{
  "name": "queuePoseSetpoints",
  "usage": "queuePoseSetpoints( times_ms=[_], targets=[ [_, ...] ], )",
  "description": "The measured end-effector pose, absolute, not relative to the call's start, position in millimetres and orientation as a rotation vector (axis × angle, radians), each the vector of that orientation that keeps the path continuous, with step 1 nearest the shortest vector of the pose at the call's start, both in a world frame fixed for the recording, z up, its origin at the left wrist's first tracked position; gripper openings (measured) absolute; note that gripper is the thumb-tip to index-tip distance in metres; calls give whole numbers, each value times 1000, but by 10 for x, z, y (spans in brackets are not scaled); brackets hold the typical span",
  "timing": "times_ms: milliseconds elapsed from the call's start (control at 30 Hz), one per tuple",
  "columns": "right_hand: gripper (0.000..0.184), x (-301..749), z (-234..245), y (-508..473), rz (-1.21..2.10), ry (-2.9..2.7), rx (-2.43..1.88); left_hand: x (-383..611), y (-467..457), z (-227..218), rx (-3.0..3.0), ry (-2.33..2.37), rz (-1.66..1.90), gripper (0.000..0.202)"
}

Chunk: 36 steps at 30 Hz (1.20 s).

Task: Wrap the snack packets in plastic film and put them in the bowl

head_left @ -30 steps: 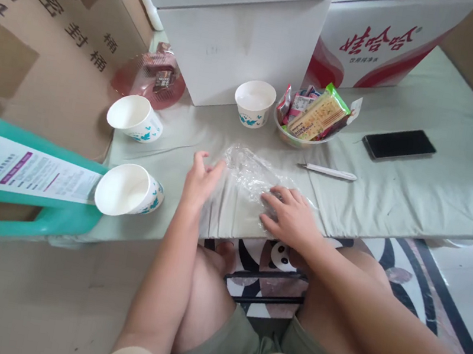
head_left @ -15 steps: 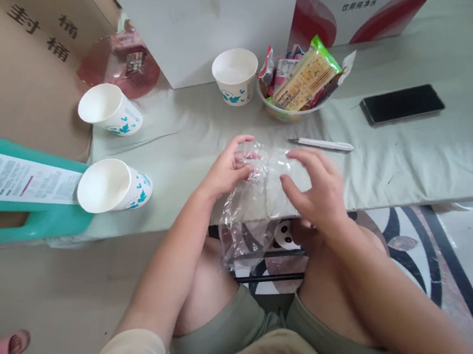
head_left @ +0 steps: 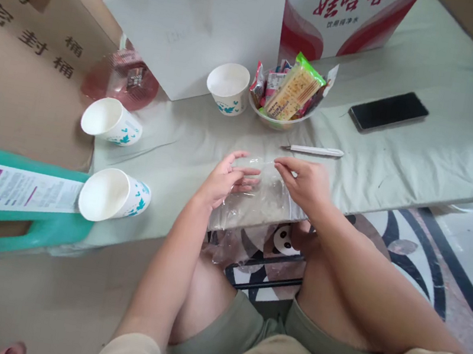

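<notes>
A thin clear plastic bag (head_left: pixel 266 200) spans the space between my hands and hangs past the table's front edge. The thumb and forefinger of my right hand (head_left: pixel 307 185) are pinched together on its upper edge. On the other side, my left hand (head_left: pixel 229 182) has its fingers spread and reaching to the right, with the film over or against them; whether they are inside the bag I cannot tell. Just beyond my right hand lies a slim white pen (head_left: pixel 316 151).
Three paper cups, one near the white box (head_left: pixel 228 87) and two at left (head_left: pixel 113 120) (head_left: pixel 114 196), stand around. A bowl of wrapped snacks (head_left: pixel 276 123), a phone (head_left: pixel 388 111), a red-and-white carton (head_left: pixel 344 32), a pink translucent item (head_left: pixel 119 81) and a green container (head_left: pixel 62 227) share the cloth-covered table (head_left: pixel 437 155).
My right hand has closed from spread fingers into a pinch on the bag's edge. The plastic now stretches between both hands. The whole view has shifted slightly.
</notes>
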State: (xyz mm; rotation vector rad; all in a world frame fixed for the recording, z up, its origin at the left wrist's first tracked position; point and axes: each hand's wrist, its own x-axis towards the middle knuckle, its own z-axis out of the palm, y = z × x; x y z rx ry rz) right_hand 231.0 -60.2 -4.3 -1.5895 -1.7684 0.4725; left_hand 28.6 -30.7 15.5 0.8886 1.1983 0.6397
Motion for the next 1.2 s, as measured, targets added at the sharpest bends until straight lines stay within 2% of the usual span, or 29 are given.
queuePoseSetpoints(
  times_ms=[67, 133, 233, 300, 467, 567, 700, 833, 867, 1033, 1200],
  targets=[
    [28, 2312, -62, -578, 398, -1787, -1540, 307, -293, 192, 850, 1266, 622, 22],
    [30, 2296, -90, -557, 343, -1834, -1439, 331, -278, 214, 837, 1299, 611, 12],
    [26, 2264, -116, -540, 299, -1884, -1367, 358, -264, 208, 856, 1298, 602, 19],
    [17, 2250, -103, -539, 247, -1857, -1370, 364, -260, 188, 874, 1275, 618, 18],
    [11, 2233, 7, -580, -10, -1720, -1331, 336, -249, 157, 894, 1244, 683, 14],
    [11, 2231, 37, -585, 77, -1827, -1243, 325, -254, 160, 949, 1202, 641, 12],
    [14, 2233, 21, -540, 360, -1860, -1292, 343, -295, 162, 1071, 1048, 532, 14],
    [18, 2237, 37, -507, 657, -1699, -1553, 287, -334, 146, 1108, 1088, 604, 50],
    [17, 2241, 47, -501, 674, -1648, -1615, 253, -341, 136, 1152, 1105, 629, 52],
    [12, 2335, 55, -442, 524, -1417, -1799, 112, -404, 101, 1576, 1159, 585, 24],
    [13, 2524, 8, -408, 341, -1349, -1899, 79, -534, 176, 1917, 1439, 331, 41]
  ],
)
